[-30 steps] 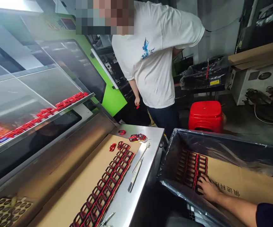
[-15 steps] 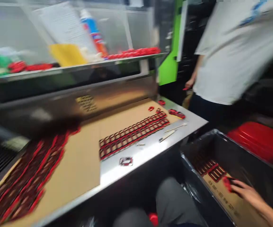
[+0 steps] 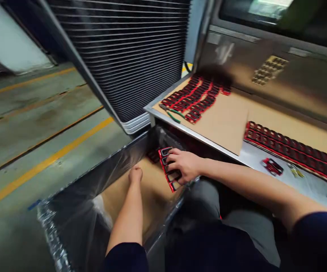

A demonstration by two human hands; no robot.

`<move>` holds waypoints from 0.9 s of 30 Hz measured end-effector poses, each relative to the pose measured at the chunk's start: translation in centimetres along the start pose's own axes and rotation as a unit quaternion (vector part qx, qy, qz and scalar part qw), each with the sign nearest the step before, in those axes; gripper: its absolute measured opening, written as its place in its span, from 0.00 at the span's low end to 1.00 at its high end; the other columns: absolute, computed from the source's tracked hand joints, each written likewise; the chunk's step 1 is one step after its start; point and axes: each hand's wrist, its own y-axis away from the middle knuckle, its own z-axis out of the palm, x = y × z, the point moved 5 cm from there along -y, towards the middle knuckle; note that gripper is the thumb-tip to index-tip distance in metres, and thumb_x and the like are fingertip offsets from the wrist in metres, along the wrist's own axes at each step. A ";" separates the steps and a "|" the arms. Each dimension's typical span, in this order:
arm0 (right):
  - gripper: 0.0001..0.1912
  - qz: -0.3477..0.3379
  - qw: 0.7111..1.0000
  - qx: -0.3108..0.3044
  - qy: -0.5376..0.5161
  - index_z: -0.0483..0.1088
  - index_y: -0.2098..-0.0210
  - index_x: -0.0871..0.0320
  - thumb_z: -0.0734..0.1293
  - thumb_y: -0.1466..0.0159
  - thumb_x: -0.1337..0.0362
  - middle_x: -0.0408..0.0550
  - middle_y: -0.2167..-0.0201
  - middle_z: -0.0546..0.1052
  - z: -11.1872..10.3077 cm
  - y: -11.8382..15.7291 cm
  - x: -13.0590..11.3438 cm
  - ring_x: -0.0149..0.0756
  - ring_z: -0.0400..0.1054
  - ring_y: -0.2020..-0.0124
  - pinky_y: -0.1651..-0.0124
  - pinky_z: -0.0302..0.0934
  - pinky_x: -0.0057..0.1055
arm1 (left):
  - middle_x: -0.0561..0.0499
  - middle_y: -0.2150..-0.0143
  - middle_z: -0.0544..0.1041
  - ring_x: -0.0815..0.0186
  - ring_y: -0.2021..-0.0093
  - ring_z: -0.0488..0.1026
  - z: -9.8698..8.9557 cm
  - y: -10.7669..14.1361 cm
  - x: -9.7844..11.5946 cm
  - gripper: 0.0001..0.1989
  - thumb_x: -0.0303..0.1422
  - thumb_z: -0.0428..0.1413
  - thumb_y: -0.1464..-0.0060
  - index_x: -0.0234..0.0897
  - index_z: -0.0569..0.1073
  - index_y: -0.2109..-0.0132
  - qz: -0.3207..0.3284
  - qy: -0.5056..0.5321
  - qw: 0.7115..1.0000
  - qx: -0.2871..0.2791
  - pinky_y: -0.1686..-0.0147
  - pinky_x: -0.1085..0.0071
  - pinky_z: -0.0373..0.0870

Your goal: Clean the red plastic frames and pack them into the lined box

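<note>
My right hand (image 3: 185, 164) holds a row of red-and-black plastic frames (image 3: 163, 152), fingers spread across its top, over the near right edge of a plastic-lined box (image 3: 103, 162). My left hand (image 3: 135, 174) is inside that box, low over the brown cardboard sheet (image 3: 152, 189). Its fingers are curled under, and whatever they might hold is hidden. Darker frames (image 3: 153, 155) lie in the box beyond the held row, partly covered by it.
On the metal-edged bench (image 3: 208, 140), rows of red-and-black frames (image 3: 196, 99) lie on cardboard beside green-handled pliers (image 3: 173, 115). Another long double row (image 3: 290, 149) runs to the right. A loose red-and-black piece (image 3: 272, 166) lies near the edge. A ribbed black panel (image 3: 135, 56) stands behind the box.
My view has swung left, from the right-hand box and a co-worker to the left-hand box. One hand held a red part in the right-hand box; now both hands are at the left one.
</note>
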 end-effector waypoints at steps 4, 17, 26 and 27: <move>0.26 -0.027 0.967 -0.242 0.075 0.77 0.53 0.55 0.77 0.49 0.53 0.54 0.48 0.72 12.1 -8.0 3.9 0.52 0.60 0.44 0.49 0.65 0.42 | 0.45 0.49 0.75 0.61 0.52 0.75 2.0 2.3 -4.8 0.15 0.38 0.57 0.37 0.35 0.73 0.48 0.007 -0.071 0.996 -0.057 0.53 0.59 0.76; 0.24 0.007 0.960 -0.270 0.076 0.76 0.51 0.60 0.76 0.45 0.58 0.60 0.46 0.71 25.1 -9.7 7.3 0.55 0.59 0.39 0.54 0.70 0.38 | 0.41 0.38 0.69 0.54 0.39 0.67 6.3 6.9 -4.0 0.18 0.34 0.55 0.37 0.36 0.70 0.42 0.224 -0.215 0.942 -0.127 0.40 0.51 0.66; 0.18 -0.004 0.967 -0.245 0.067 0.76 0.53 0.62 0.75 0.41 0.62 0.59 0.46 0.75 23.8 -8.9 7.7 0.54 0.56 0.33 0.44 0.65 0.43 | 0.29 0.25 0.44 0.39 0.27 0.45 10.8 11.1 -1.6 0.51 0.43 0.64 0.55 0.25 0.53 0.30 0.279 -0.208 0.928 -0.132 0.32 0.50 0.52; 0.16 -0.005 0.968 -0.241 0.064 0.76 0.54 0.62 0.74 0.41 0.63 0.58 0.47 0.75 23.2 -9.0 7.7 0.53 0.57 0.33 0.43 0.64 0.42 | 0.28 0.25 0.43 0.38 0.26 0.43 11.0 11.1 -1.5 0.52 0.44 0.64 0.57 0.24 0.53 0.30 0.281 -0.210 0.928 -0.128 0.31 0.49 0.49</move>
